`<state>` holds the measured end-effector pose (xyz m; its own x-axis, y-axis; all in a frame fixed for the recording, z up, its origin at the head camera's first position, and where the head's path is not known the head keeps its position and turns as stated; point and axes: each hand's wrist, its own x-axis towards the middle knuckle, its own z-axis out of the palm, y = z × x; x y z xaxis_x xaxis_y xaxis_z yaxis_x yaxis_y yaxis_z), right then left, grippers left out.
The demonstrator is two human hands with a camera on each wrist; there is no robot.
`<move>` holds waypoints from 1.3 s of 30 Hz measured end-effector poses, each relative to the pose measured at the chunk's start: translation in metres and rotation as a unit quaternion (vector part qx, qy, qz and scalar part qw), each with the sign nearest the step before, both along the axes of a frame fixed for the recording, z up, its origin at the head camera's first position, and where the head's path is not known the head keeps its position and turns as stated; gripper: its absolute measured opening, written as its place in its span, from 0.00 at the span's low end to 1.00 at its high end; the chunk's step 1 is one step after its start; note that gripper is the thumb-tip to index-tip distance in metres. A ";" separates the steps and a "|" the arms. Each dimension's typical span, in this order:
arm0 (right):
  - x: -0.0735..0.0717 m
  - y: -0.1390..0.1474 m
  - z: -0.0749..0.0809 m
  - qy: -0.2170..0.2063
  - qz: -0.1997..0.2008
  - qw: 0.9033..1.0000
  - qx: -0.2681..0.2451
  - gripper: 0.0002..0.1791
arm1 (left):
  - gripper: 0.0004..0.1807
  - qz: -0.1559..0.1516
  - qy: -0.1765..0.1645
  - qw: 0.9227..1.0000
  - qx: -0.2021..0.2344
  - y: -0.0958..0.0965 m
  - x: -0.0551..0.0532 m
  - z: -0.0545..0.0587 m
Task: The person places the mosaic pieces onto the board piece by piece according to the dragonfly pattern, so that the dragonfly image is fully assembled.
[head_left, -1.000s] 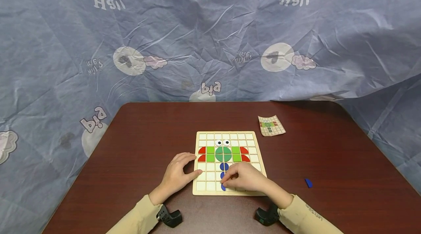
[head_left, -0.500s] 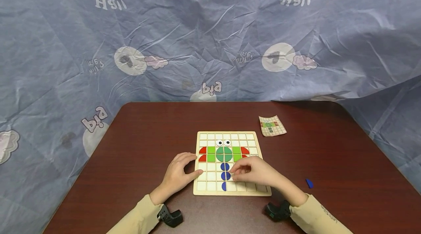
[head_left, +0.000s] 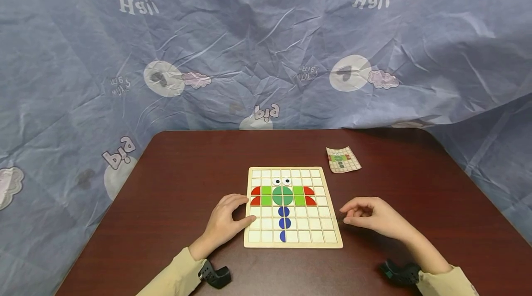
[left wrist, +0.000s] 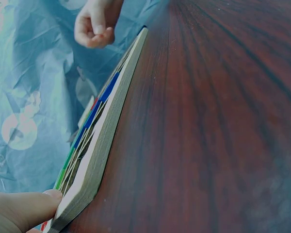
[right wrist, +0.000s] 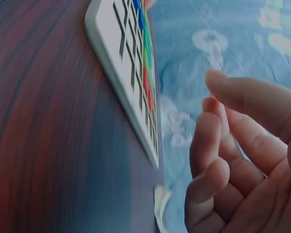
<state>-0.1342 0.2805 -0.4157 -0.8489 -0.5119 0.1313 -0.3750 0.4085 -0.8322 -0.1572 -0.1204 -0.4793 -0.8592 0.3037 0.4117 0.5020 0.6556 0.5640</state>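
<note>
A square wooden grid board [head_left: 316, 223] lies on the table in the head view. It bears a figure of red, light green, dark green and blue pieces with two eye pieces at the top. My left hand [head_left: 227, 222] rests at the board's left edge, thumb on the rim, as the left wrist view shows too. Off the right edge, over the table, hovers my right hand [head_left: 376, 216], fingers loosely bent and nothing between them. Half of the lowest blue disc [head_left: 283, 236] is in the board's bottom row. The loose blue piece at the right is hidden behind my right hand.
A small paper card [head_left: 343, 160] with a printed grid picture lies behind the board, to the right. The dark red table [head_left: 199, 162] ends at a patterned blue cloth [head_left: 232, 56] at the back. Each wrist wears a black camera.
My right hand has left the blue pieces on the board and moved right, past the edge, covering the loose blue piece from view. The left hand has stayed in place.
</note>
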 end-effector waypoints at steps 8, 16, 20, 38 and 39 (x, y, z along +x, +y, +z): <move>0.008 0.048 -0.001 -0.048 0.009 0.999 -0.009 0.14 | 0.26 -0.004 0.000 1.000 0.003 0.000 0.000 -0.001; 0.010 0.078 -0.005 -0.065 0.006 0.998 -0.015 0.16 | 0.26 -0.003 -0.002 1.000 0.000 -0.001 0.001 -0.001; 0.010 0.088 -0.008 -0.065 0.004 0.998 -0.010 0.17 | 0.26 -0.002 -0.006 1.000 0.000 -0.001 0.001 -0.001; 0.003 0.104 -0.022 -0.096 0.011 0.995 0.022 0.14 | 0.27 0.000 -0.005 1.000 -0.004 -0.001 0.000 0.000; 0.003 0.105 -0.022 -0.094 0.008 0.995 0.027 0.14 | 0.27 0.000 -0.007 1.000 -0.005 -0.001 0.000 0.000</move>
<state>-0.1313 0.3851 -0.4379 -0.8480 -0.5269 -0.0571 -0.2209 0.4494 -0.8656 -0.1568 -0.1212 -0.4793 -0.8648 0.3077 0.3969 0.4942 0.6615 0.5640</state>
